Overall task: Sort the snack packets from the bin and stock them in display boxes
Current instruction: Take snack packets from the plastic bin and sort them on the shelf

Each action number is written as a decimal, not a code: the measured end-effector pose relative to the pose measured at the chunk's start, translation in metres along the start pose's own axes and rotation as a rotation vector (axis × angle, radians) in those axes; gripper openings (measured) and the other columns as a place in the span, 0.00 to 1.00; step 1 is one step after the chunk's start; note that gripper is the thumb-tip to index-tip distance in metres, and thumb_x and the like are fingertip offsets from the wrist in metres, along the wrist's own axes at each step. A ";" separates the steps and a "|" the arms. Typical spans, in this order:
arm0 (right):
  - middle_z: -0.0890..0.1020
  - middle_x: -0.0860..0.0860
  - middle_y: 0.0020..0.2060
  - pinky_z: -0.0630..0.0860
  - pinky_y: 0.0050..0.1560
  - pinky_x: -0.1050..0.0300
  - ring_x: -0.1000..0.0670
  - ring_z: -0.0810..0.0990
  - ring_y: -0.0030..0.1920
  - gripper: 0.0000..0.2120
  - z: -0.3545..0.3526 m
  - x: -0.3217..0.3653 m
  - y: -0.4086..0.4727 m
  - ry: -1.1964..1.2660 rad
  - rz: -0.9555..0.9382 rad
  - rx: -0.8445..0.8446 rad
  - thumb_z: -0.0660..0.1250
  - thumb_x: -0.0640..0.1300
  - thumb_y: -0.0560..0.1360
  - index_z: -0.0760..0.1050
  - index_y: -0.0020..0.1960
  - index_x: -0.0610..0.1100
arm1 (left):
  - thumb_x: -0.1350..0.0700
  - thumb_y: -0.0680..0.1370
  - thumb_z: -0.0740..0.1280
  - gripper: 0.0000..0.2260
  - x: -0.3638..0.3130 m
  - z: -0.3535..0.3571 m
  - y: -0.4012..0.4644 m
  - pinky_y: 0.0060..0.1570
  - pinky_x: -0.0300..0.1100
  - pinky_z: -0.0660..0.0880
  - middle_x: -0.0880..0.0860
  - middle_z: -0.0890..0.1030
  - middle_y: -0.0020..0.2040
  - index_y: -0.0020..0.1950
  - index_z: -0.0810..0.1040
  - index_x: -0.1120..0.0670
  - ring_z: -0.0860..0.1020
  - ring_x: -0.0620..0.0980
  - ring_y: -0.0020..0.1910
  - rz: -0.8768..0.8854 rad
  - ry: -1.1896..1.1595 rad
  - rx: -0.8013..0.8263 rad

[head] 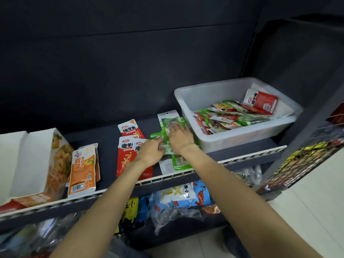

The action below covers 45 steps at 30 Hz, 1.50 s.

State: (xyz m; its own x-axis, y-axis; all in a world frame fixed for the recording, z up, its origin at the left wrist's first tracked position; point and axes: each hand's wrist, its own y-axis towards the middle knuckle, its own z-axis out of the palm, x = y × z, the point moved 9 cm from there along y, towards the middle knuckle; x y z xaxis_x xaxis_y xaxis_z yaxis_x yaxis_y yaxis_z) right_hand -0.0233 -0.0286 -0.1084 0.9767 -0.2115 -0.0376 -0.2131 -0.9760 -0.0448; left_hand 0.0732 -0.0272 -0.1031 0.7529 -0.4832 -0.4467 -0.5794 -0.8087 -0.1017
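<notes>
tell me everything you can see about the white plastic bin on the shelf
The white plastic bin is a translucent, rectangular tub with rounded corners and a rolled rim. It sits upright at the right end of the dark shelf, behind the white front rail. It is partly filled with loose red and green snack packets, heaped toward its right side; one red packet leans on the far wall. The right hand is just left of it, apparently not touching.

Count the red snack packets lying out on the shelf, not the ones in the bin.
3: one red packet at the back, two side by side in front, left and right, the right partly hidden under the left hand.
</notes>
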 end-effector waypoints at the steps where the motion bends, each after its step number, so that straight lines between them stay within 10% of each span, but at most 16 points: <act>1: 0.60 0.40 0.74 0.54 0.74 0.47 0.43 0.55 0.75 0.25 -0.002 0.000 0.003 0.010 0.007 -0.016 0.53 0.42 0.80 0.54 0.75 0.35 | 0.58 0.79 0.63 0.17 0.000 0.001 -0.001 0.54 0.42 0.71 0.58 0.78 0.62 0.68 0.73 0.56 0.76 0.57 0.58 0.010 0.000 0.021; 7: 0.60 0.40 0.74 0.58 0.72 0.51 0.42 0.58 0.75 0.23 -0.036 0.014 -0.033 0.256 -0.093 -0.201 0.55 0.37 0.79 0.59 0.74 0.37 | 0.59 0.77 0.65 0.15 0.007 -0.026 0.000 0.57 0.43 0.72 0.55 0.79 0.61 0.64 0.77 0.54 0.78 0.54 0.57 0.037 -0.092 -0.150; 13: 0.80 0.46 0.56 0.75 0.45 0.50 0.42 0.78 0.54 0.19 -0.126 -0.013 -0.082 0.240 -0.192 -0.497 0.59 0.35 0.75 0.73 0.65 0.45 | 0.56 0.76 0.64 0.08 -0.048 -0.090 -0.008 0.52 0.47 0.76 0.45 0.82 0.49 0.53 0.79 0.48 0.80 0.44 0.50 0.217 -0.375 -0.537; 23: 0.82 0.51 0.57 0.72 0.61 0.51 0.47 0.77 0.59 0.11 -0.101 -0.172 -0.018 0.396 0.141 -0.131 0.67 0.46 0.75 0.80 0.57 0.49 | 0.44 0.78 0.63 0.20 -0.104 -0.043 0.042 0.61 0.40 0.65 0.46 0.68 0.71 0.68 0.72 0.49 0.68 0.48 0.67 0.262 -0.041 -0.175; 27: 0.78 0.47 0.59 0.56 0.69 0.33 0.43 0.72 0.64 0.15 -0.067 -0.155 0.025 0.082 0.239 0.119 0.64 0.50 0.75 0.76 0.60 0.48 | 0.43 0.80 0.59 0.20 -0.105 -0.040 0.041 0.57 0.42 0.68 0.44 0.66 0.71 0.69 0.70 0.47 0.68 0.46 0.67 0.246 0.017 -0.197; 32: 0.81 0.45 0.54 0.60 0.68 0.45 0.43 0.78 0.58 0.13 -0.074 -0.155 0.037 -0.130 0.261 -0.095 0.62 0.39 0.75 0.76 0.58 0.42 | 0.40 0.79 0.58 0.20 -0.101 -0.041 0.042 0.53 0.41 0.67 0.41 0.66 0.70 0.70 0.68 0.44 0.68 0.45 0.66 0.246 0.005 -0.182; 39: 0.83 0.50 0.40 0.76 0.50 0.55 0.47 0.81 0.47 0.07 -0.094 -0.229 0.001 0.886 0.447 -0.378 0.71 0.47 0.72 0.80 0.35 0.50 | 0.42 0.77 0.63 0.21 -0.098 -0.042 0.049 0.51 0.41 0.68 0.42 0.68 0.68 0.69 0.69 0.46 0.70 0.46 0.64 0.209 -0.076 -0.159; 45: 0.80 0.52 0.36 0.75 0.44 0.60 0.56 0.77 0.39 0.05 -0.161 -0.221 -0.049 1.118 0.280 -0.744 0.65 0.45 0.78 0.77 0.44 0.45 | 0.47 0.77 0.66 0.21 -0.095 -0.062 0.052 0.57 0.39 0.70 0.46 0.74 0.61 0.69 0.70 0.50 0.73 0.45 0.61 0.131 -0.625 -0.207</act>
State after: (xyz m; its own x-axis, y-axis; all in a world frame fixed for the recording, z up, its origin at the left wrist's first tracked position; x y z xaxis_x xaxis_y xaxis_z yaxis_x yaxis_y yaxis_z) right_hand -0.2242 0.0573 0.0630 0.4806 0.0129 0.8768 -0.6868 -0.6162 0.3855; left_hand -0.0091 -0.0444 -0.0104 0.3220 -0.3472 -0.8808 -0.5349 -0.8343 0.1334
